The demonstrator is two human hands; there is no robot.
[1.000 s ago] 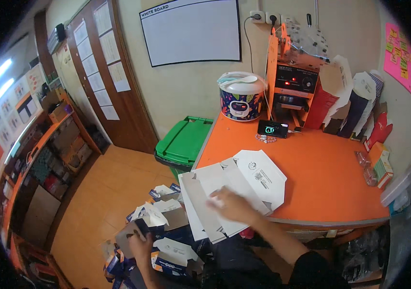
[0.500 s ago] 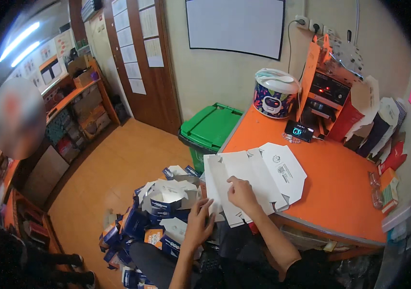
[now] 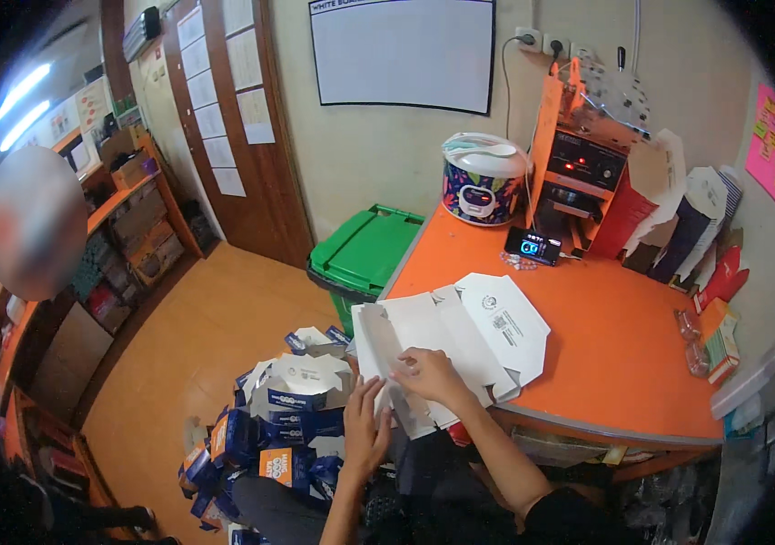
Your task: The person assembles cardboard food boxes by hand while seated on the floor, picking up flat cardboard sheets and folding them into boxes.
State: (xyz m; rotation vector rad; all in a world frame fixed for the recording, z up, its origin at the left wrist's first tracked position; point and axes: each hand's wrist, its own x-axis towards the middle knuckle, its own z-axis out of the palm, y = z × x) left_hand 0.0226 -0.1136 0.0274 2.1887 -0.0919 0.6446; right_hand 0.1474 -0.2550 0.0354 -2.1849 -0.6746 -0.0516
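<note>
White carton blank [image 3: 451,331] lay opened out, largely flat, across the near left corner of the orange desk [image 3: 614,363], its near part reaching past the edge over the person's lap [image 3: 424,477]. Its printed, angular flap [image 3: 503,322] pointed right over the desk, while its left panel [image 3: 375,341] was nearest the hands. The left hand [image 3: 367,427] had its grip unclosed, the fingers extended at the blank's near left border; whether they pressed there or merely rested was hard to tell. The right hand [image 3: 433,372] had its fingers bent low over the left part of the blank, and the view did not show whether that grip pinched the card or only touched it. Working these panels well seemed to call for the left fingers as a steady backing and the right ones run along each crease, pressing evenly so that the card bent on its line rather than across a panel. Since part of the blank had no desk beneath it, firm pressure was better kept over the surface; otherwise the card might have tipped or buckled. The pile of blue and white cartons [image 3: 292,420] sat close by on the left, so a compact left elbow seemed wise.
</note>
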